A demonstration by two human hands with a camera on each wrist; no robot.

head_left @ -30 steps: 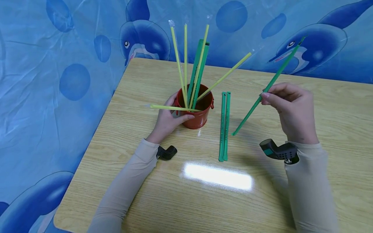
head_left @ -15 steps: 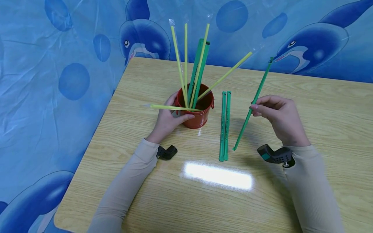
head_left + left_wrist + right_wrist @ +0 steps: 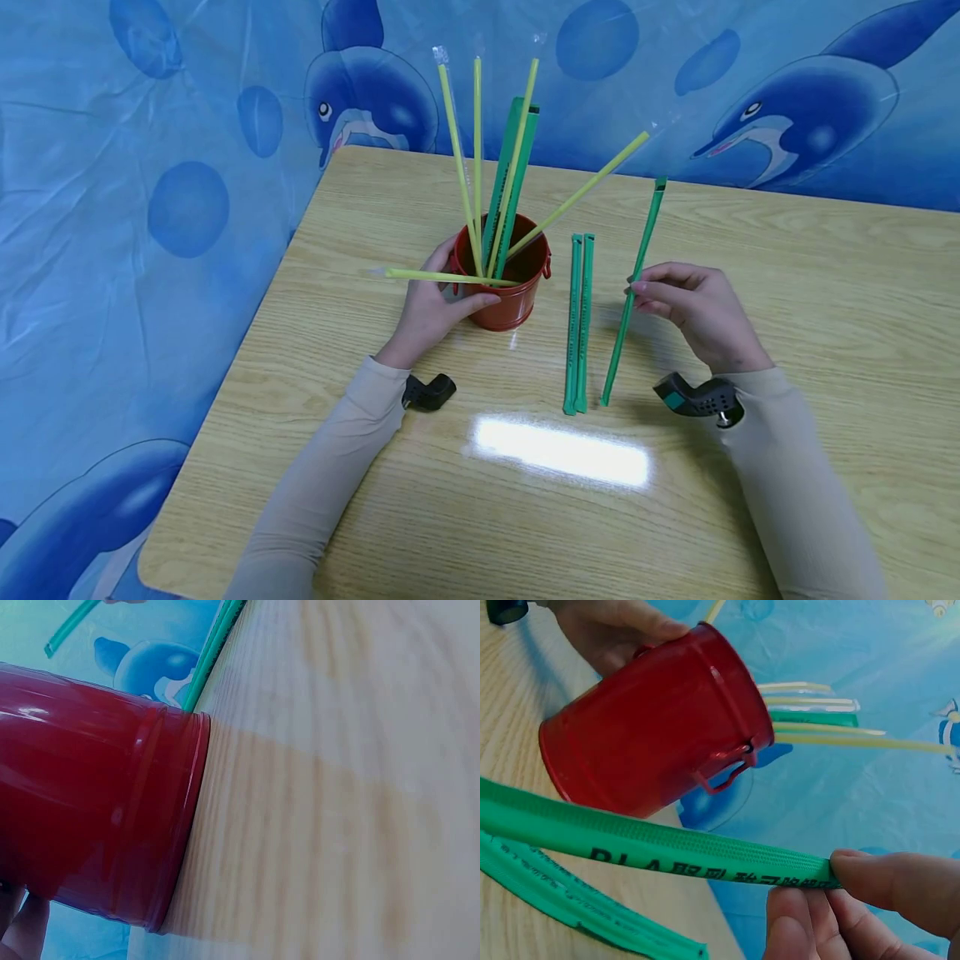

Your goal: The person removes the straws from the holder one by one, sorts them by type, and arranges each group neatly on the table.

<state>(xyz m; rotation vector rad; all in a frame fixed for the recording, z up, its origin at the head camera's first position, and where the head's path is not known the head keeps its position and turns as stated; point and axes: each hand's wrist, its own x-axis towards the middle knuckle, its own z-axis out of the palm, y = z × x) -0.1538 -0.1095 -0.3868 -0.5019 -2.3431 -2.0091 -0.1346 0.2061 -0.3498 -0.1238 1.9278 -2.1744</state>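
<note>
Left hand (image 3: 427, 321) at the 8 o'clock side of the red bucket (image 3: 510, 310), clamped on it, thumb along the near wall. Bucket upright on the worktop (image 3: 405, 517). In it: four yellow straws (image 3: 477, 125) in clear wrap, three fanned 11 to 1 o'clock, one leaning out to 2. A fifth yellow straw (image 3: 442, 276) lies across the rim, pointing 9 o'clock over the left hand. Two green sleeves (image 3: 526, 158) stand among them, tilted slightly toward 1.

Right hand (image 3: 693, 308) at 3 o'clock of bucket, thumb and fingertips pinching a green wrapped straw (image 3: 620, 333), black print on it, top toward 1, lower end toward 7. Can't tell if that end touches the worktop. Green pair (image 3: 573, 325) lies side by side at bucket's 4 o'clock, between bucket and held straw.
</note>
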